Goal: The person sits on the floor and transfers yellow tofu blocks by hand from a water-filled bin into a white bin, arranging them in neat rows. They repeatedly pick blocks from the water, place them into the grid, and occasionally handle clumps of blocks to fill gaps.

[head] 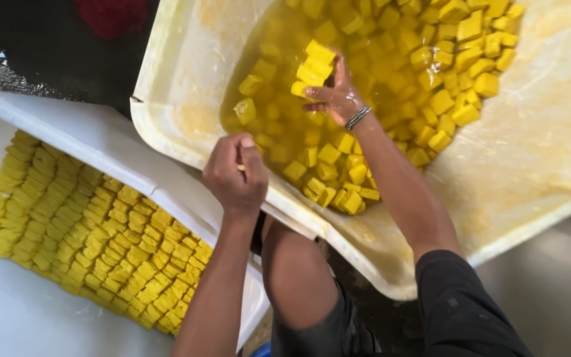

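now my right hand (pixel 336 96) is gripping yellow cubes (pixel 313 66) over the tub (pixel 186 79) — left hand (pixel 236 173) is clenching its rim, fingers curled tight.

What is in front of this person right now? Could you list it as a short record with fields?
Right hand: right hand lifts a few wet yellow square blocks above the liquid
Left hand: left hand grips the rim of the cream plastic tub
Tub contents: loose yellow cubes in yellowish liquid
Beside it: white flat tray with neat rows of yellow cubes
Wrist: metal bracelet on the right arm
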The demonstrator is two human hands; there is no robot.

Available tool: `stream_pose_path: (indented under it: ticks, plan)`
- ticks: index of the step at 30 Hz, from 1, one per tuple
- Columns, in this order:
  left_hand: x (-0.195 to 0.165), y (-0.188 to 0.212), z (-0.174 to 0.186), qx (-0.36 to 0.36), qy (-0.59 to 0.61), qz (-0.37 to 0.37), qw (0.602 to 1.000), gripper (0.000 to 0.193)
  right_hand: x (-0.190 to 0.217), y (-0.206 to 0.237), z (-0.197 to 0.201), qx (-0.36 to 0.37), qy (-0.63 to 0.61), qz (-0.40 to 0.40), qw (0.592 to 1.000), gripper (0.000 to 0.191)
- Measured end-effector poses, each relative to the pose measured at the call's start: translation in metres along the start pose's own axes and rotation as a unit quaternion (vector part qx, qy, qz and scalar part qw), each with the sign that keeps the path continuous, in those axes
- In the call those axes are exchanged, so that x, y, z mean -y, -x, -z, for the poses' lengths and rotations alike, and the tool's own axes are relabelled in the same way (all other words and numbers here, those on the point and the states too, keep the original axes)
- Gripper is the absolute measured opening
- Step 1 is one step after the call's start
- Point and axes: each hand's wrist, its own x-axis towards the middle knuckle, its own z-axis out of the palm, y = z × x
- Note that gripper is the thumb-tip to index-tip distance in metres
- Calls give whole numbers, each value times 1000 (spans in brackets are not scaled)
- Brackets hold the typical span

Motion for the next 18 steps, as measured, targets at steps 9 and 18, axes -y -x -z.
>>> stream_pose_path:
  ticks: [9,18]
  plan:
    - [56,47,113,-15,318,237,918,22,94,112,-113,190,253,313,895,83]
    - [166,216,239,-150,148,435,875,25,-43,134,-337,457,632,138,611,86]
